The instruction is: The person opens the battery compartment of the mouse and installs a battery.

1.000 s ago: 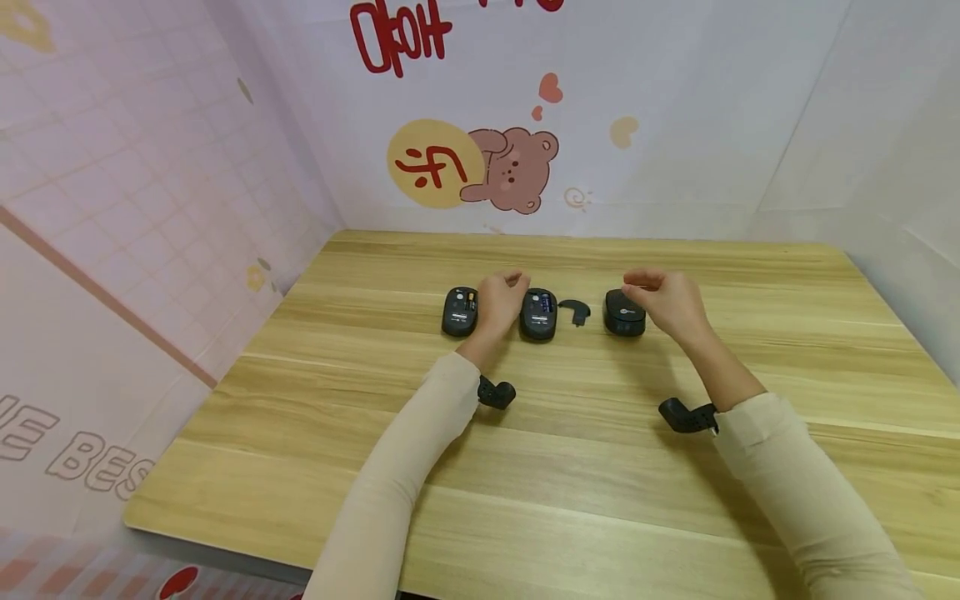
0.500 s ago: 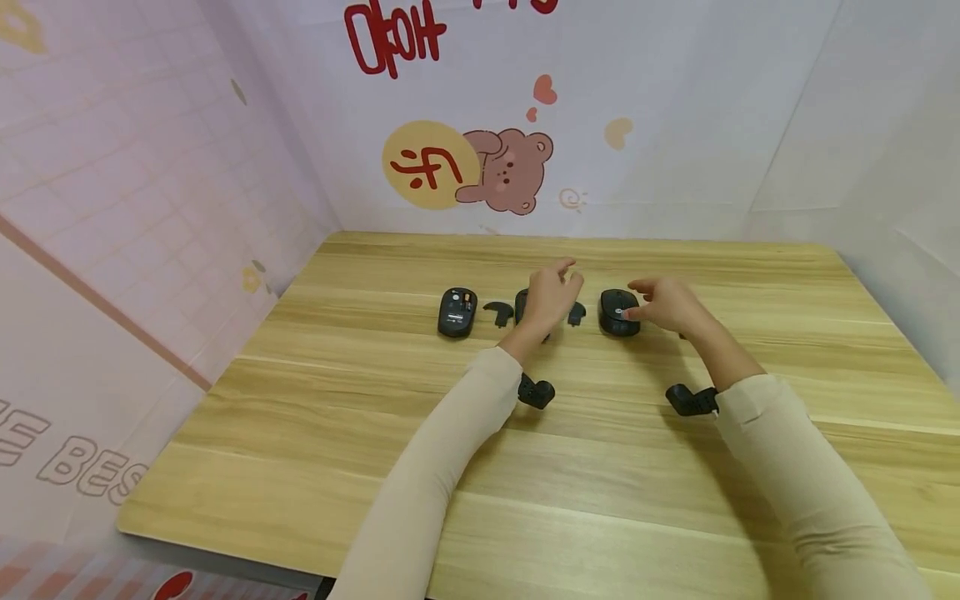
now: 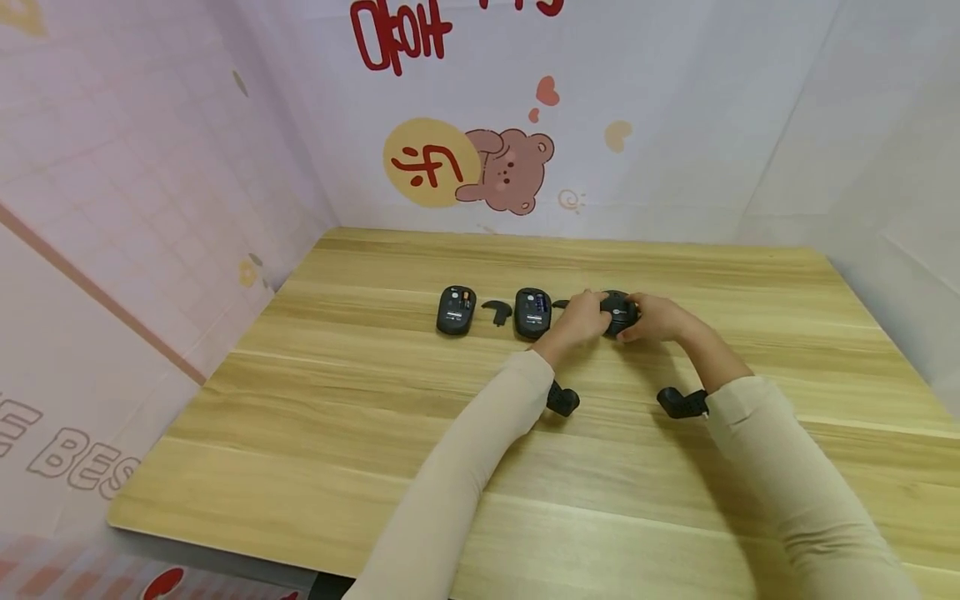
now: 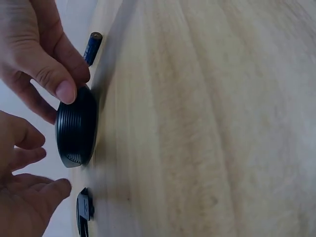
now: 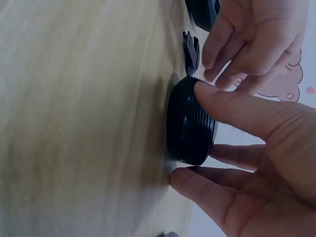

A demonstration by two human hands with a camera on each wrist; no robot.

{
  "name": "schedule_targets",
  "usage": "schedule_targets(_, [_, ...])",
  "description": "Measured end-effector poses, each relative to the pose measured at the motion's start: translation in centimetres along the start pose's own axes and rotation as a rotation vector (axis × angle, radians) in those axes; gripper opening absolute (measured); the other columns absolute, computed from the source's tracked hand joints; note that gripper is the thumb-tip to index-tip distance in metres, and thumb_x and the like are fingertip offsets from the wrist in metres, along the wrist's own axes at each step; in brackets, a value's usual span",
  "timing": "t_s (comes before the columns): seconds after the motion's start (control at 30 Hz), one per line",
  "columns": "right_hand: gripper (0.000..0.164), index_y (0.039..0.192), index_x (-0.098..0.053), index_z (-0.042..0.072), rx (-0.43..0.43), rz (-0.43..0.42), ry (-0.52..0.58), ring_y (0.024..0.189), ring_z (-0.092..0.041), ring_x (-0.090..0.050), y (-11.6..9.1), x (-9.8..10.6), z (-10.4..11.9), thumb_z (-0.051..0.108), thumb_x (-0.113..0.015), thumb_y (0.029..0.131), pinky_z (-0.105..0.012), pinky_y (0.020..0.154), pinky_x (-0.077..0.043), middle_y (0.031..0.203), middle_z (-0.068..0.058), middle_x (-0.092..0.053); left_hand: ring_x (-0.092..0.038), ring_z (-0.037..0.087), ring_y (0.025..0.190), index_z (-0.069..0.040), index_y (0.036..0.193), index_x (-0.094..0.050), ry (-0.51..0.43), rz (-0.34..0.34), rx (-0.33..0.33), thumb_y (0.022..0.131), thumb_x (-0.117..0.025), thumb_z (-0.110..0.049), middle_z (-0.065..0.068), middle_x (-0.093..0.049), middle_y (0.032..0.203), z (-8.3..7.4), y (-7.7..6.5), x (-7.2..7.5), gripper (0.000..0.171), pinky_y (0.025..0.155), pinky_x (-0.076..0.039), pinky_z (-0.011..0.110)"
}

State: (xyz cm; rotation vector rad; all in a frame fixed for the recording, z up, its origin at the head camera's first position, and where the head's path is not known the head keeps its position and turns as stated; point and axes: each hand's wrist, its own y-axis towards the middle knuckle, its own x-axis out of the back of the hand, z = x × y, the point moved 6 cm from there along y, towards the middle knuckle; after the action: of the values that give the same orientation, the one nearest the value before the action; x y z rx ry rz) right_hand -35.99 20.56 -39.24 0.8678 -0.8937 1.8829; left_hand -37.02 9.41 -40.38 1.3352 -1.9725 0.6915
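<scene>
A black computer mouse sits top side up on the wooden table between the two hands. My right hand grips it, with the thumb on its ridged near side and fingers at the far side. Close to its left side hovers my left hand, fingers loosely bent; the left wrist view shows a gap between them and the mouse. A dark battery cover lies by the left hand, mostly hidden by it in the head view. Past the right hand lies a blue battery.
To the left, two more black mice, one near the left hand and another farther out, lie underside up with batteries in their uncovered compartments. A loose battery cover lies between them. A printed cloth wall stands behind the table.
My left hand has moved right, past the middle mouse, to beside the right-hand mouse. My right hand has come from hovering by that mouse to gripping it.
</scene>
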Motion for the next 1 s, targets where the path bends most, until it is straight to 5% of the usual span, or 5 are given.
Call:
schedule_targets(0.1, [0.081, 0.137, -0.024, -0.020, -0.003, -0.019, -0.009, 0.119, -0.054, -0.039, 0.1, -0.1, -0.1, 0.017, -0.071, 0.083, -0.059, 0.098, -0.035, 0.130, -0.044, -0.037, -0.043, 0.009, 0.048, -0.012, 0.143, -0.042, 0.027, 0.061, 0.045, 0.099, -0.048, -0.017, 0.007, -0.046, 0.141, 0.2, 0.2, -0.9, 0.045, 0.048, -0.037, 0.017])
schedule_targets(0.3, [0.077, 0.135, -0.029, -0.019, -0.027, -0.053, -0.029, 0.119, -0.053, -0.040, 0.2, -0.3, 0.2, 0.014, -0.073, 0.081, -0.059, 0.099, -0.036, 0.128, -0.042, -0.041, -0.056, 0.010, 0.086, -0.009, 0.141, -0.045, 0.072, 0.042, 0.049, 0.099, -0.048, -0.019, 0.006, -0.049, 0.138, 0.0, -0.2, -1.2, 0.043, 0.071, -0.045, 0.018])
schedule_targets(0.53, [0.074, 0.138, -0.027, -0.017, -0.047, -0.090, -0.008, 0.119, -0.053, -0.039, 0.3, -0.1, 0.4, 0.006, -0.070, 0.081, -0.058, 0.099, -0.036, 0.130, -0.041, -0.040, -0.049, 0.011, 0.121, -0.011, 0.139, -0.048, 0.097, -0.048, 0.025, 0.095, -0.056, -0.013, 0.005, -0.051, 0.136, -0.3, -0.5, -0.4, 0.045, 0.094, -0.043, 0.020])
schedule_targets(0.73, [0.076, 0.139, -0.028, -0.015, -0.010, -0.190, 0.054, 0.110, -0.049, -0.049, 0.1, 0.5, 0.8, -0.001, -0.066, 0.075, -0.055, 0.092, -0.043, 0.129, -0.040, -0.043, -0.052, 0.013, 0.119, -0.013, 0.138, -0.050, 0.078, -0.170, -0.002, 0.088, -0.060, 0.002, 0.005, -0.055, 0.132, -0.7, -0.9, 1.2, 0.053, 0.093, -0.045, 0.019])
schedule_targets(1.0, [0.066, 0.141, -0.033, -0.009, -0.019, -0.310, 0.148, 0.110, -0.047, -0.051, -0.5, 1.6, 1.5, -0.002, -0.065, 0.083, -0.051, 0.083, -0.049, 0.132, -0.037, -0.041, -0.059, 0.013, 0.109, -0.017, 0.136, -0.054, 0.042, -0.305, -0.035, 0.087, -0.059, 0.004, 0.004, -0.061, 0.126, -1.0, -1.6, 2.8, 0.053, 0.084, -0.049, 0.019])
